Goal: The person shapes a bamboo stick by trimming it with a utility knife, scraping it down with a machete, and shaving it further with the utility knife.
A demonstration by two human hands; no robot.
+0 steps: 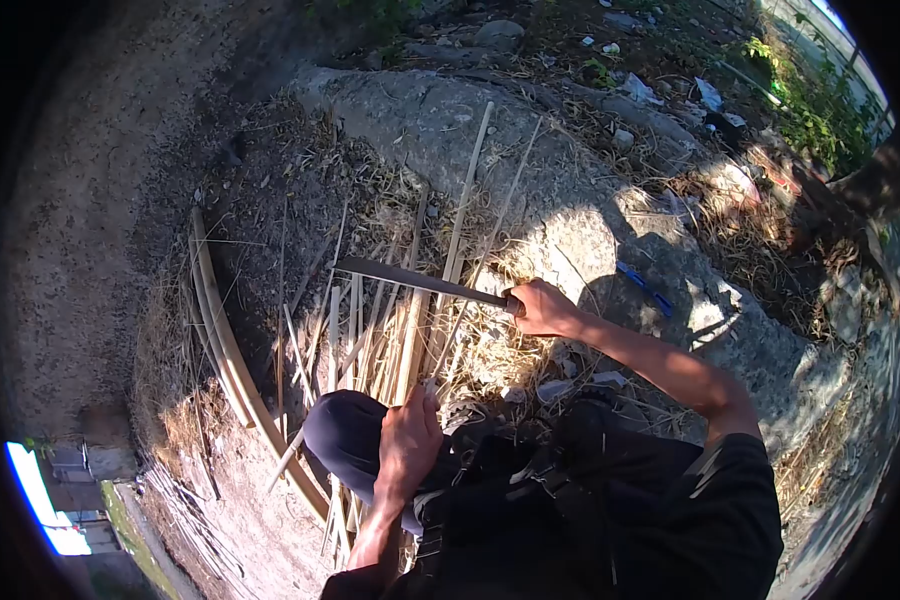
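Observation:
My right hand (536,307) is closed around the handle of a machete (410,277), whose long dark blade points left across the view. Below it, beside my dark-clothed knee (345,430), my left hand (410,440) is closed on the near end of a thin bamboo strip (499,222). That strip slants up and away to the right, passing by the blade near the handle; whether the two touch I cannot tell. Beneath the blade, several split bamboo strips (410,340) lie on the ground in front of me.
Longer bamboo pieces (232,350) lie to the left. A large rock (410,110) rises ahead and to the right, with a blue object (645,288) on it. Pale shavings (500,355) cover the ground by my feet. Litter (708,95) and green plants (820,120) are at the upper right.

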